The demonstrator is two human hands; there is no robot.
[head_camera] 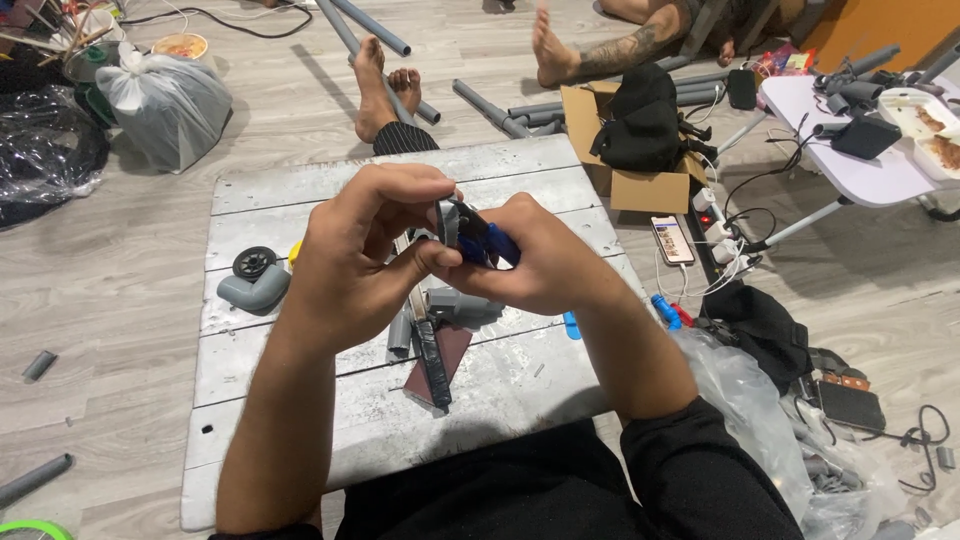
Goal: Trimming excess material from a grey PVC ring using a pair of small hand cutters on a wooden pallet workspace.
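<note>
Item in hand: a short grey plastic pipe fitting with a round open end (446, 222), held above the middle of the board, between both hands.

Left hand (355, 255): curled, fingertips and thumb pinching the fitting's rim from the near side.

Right hand (545, 265): closed around a blue-handled dark hand tool (487, 243), its head against the fitting; I cannot tell how the tool bites.

Handling note, my judgement: I would keep the left pinch firm and low on the rim, clear of the tool head, and work the tool squarely so the fitting does not twist out.

Surface: a pale grey, scuffed plank board (300, 190) on the floor. On it: a grey plastic elbow pipe joint (255, 291), a small black wheel (254, 262), a dark flat strip on a brown card (434, 362).

Room: light wood-look floor, long grey plastic pipes (345, 25), a tied white plastic bag (165, 100), an open cardboard box holding a black bag (640, 185), a white folding table (850, 160). Other people's bare feet lie beyond the board.
</note>
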